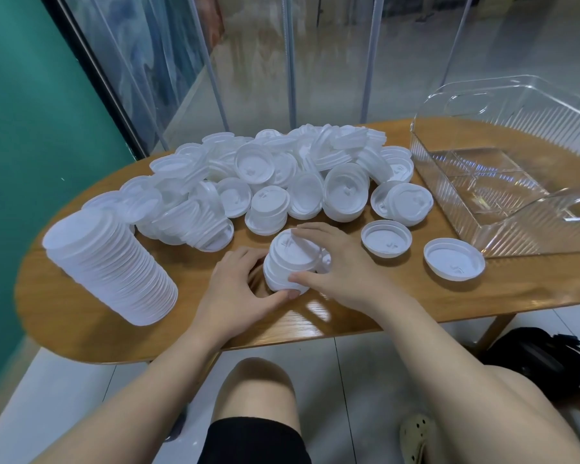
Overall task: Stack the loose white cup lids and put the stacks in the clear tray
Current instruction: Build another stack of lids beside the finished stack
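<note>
While both my hands cup it, the short stack of lids sits on the wooden table just in front of me, leaning a little toward the far side. My left hand curls around its near left side, thumb pressed against the bottom rim; my right hand wraps the other side, fingers spread over the top lid and thumb pinching low. These lids look like thin moulded plastic, so I judge them very light, slightly springy and smooth enough to slide off one another. A grip from both sides at the rims, with one hand steadying the top, seems the safest hold; squeezing hard in the middle would probably bow them or pop the stack apart.

Each lid is round, matt white, with a raised rim and a small sip tab pressed into its face. A much taller stack stands tilted at the table's left end. Behind my hands lies the big loose pile, lids tumbled at every angle, and two single lids lie rim-up to my right. The clear tray stands at the right end, ribbed glossy walls, cut-out handles, nothing inside it yet
</note>
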Tool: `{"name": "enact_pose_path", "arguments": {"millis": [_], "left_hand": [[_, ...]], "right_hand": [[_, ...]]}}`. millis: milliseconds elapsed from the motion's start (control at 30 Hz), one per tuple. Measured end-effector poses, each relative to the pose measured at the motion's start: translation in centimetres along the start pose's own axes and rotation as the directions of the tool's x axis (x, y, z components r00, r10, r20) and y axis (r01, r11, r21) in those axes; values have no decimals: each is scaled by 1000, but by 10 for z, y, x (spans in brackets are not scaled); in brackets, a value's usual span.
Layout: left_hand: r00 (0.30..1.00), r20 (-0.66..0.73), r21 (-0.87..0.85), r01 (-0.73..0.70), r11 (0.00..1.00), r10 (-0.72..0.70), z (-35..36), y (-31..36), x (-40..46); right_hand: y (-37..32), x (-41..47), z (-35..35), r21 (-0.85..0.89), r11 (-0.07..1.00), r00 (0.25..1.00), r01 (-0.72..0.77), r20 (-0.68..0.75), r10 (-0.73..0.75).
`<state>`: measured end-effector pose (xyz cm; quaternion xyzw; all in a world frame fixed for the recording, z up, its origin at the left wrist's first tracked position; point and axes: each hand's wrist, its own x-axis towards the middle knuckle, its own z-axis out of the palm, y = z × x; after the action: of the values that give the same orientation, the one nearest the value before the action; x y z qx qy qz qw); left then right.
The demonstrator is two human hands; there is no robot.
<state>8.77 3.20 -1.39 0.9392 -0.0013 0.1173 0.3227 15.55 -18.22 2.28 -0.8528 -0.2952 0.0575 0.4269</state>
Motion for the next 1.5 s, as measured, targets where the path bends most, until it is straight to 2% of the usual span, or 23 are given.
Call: {"name": "enact_pose_path", "arguments": {"millis": [167, 733, 1033, 1233, 1400, 1500], "left_hand": [[1000, 0, -3, -4, 1000, 4, 0, 0, 0], [1000, 1, -13, 0, 1000, 0, 1, -2, 1], [1000, 3, -27, -2, 1000, 2, -1, 1, 0], [1000, 5, -18, 0, 1000, 0, 0, -1, 1], [1000, 10, -4, 12, 1000, -12, 0, -2, 2], [1000, 18, -6, 10, 1000, -10, 0, -2, 2]], "right_hand": [[0, 4, 2, -30, 1000, 998, -11, 55, 12], [-2, 5, 3, -82, 995, 992, -58, 105, 67], [2, 5, 6, -117, 992, 993, -37, 111, 50], [10, -1, -13, -87, 995, 999, 53, 13, -52], [31, -13, -47, -319, 947, 984, -41, 152, 94], [41, -16, -47, -328, 939, 974, -102, 157, 161]]}}
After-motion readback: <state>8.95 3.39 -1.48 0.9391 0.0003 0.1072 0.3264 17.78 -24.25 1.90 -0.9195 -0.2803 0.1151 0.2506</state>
